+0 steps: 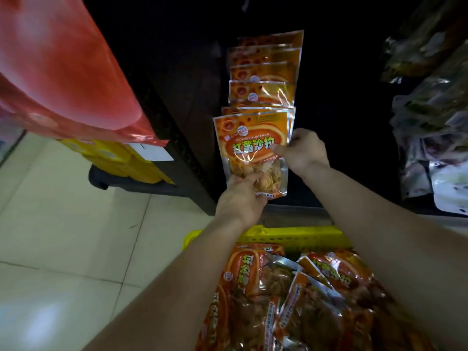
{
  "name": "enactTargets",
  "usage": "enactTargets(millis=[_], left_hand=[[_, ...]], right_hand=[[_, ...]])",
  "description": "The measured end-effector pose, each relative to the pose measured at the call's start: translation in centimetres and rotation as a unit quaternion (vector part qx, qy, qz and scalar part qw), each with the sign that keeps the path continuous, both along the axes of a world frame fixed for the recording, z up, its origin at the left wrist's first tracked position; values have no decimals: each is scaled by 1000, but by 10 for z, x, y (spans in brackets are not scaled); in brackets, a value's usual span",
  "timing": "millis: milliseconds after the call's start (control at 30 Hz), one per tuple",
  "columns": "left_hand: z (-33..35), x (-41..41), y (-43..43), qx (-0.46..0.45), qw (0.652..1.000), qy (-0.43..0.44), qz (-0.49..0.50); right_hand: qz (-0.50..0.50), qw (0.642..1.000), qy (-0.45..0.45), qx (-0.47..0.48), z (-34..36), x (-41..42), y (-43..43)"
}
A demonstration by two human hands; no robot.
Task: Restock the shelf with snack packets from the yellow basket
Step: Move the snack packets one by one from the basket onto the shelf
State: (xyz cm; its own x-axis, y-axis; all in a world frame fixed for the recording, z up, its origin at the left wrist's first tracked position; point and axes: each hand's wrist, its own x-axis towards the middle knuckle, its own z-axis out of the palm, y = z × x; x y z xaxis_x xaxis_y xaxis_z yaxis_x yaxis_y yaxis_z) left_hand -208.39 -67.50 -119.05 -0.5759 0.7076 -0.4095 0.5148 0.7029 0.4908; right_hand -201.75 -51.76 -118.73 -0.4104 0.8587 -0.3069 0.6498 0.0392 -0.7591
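The left hand (240, 202) grips the bottom edge of the snack packet (249, 145) and the right hand (305, 150) pinches its side, so I'd seat it upright, squared against the row (263, 84) just beyond them, with the yellow basket (291, 234) under the wrists.

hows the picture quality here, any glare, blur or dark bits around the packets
Head view: the shelf is nearly black; glare streaks the foil of the orange packets behind the front packet, whose print is readable; the red bag upper left is smeared by blur; the wide lens bends the floor tiles; packets in the yellow basket look dim.
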Motion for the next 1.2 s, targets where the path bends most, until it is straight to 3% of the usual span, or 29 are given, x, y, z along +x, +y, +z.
enactTargets(millis=[100,200,333,467,700,1000,1200], left_hand=[[-8,3,-5,-13,1000,-17,-15],[-10,1,0,-21,999,-25,-30],[-9,-8,12,-23,998,-43,-41],[-9,-15,15,-6,998,-44,-35],[6,-9,-18,28,998,-63,-4],[80,50,-91,70,997,-18,21],[70,115,-131,36,998,-45,-5]], right_hand=[[15,994,-105,-8,-1,9,-9],[27,994,-32,-100,-14,10,-16],[-32,993,51,-102,-15,7,-10],[-13,992,48,-115,-12,10,-7],[53,996,-64,-28,20,49,-26],[93,993,-72,17,103,153,-70],[80,990,-108,30,107,243,-101]])
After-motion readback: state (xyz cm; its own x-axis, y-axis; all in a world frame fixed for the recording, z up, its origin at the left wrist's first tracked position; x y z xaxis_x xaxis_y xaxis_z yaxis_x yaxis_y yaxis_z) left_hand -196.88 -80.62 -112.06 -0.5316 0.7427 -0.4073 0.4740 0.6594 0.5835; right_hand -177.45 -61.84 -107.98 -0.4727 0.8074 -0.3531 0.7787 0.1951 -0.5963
